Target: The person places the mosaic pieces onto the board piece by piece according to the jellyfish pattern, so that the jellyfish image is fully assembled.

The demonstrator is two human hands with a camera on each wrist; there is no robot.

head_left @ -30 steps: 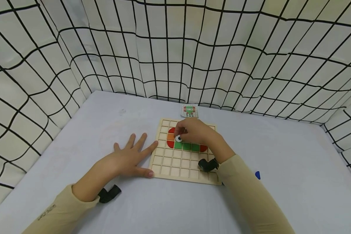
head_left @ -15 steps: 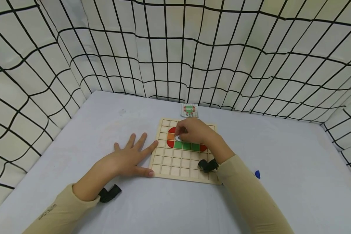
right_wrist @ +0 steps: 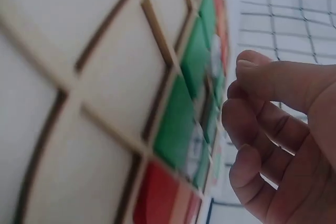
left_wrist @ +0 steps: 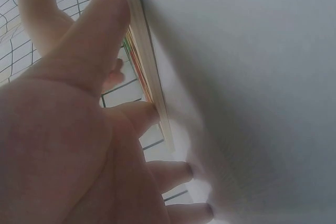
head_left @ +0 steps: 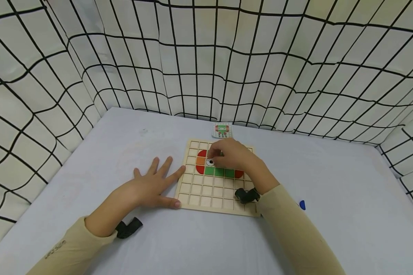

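Observation:
A wooden grid board [head_left: 206, 190] lies on the table with red, orange and green pieces set in its cells. My left hand [head_left: 149, 189] is spread at its left side, thumb and index fingertip against the edge; the left wrist view shows the thumb [left_wrist: 100, 30] along that edge. Over the upper part of the board is my right hand [head_left: 232, 154], fingers loosely bent beside a round white eye piece [head_left: 210, 162]. In the right wrist view, the fingertips stand just off the board with nothing seen between them, and green squares [right_wrist: 173, 121] sit in their cells. The right hand hides part of the pattern.
Behind the board lies a small pattern card [head_left: 222, 130]. To the right is a blue piece [head_left: 302, 205], close to the right sleeve [head_left: 296, 225]. Black netting [head_left: 196, 74] over white sheeting encloses the table at the back and sides.
My right hand has shifted slightly to the right, and its fingertips are off the eye piece, which shows more fully in its cell than half a second ago. The left hand has stayed still.

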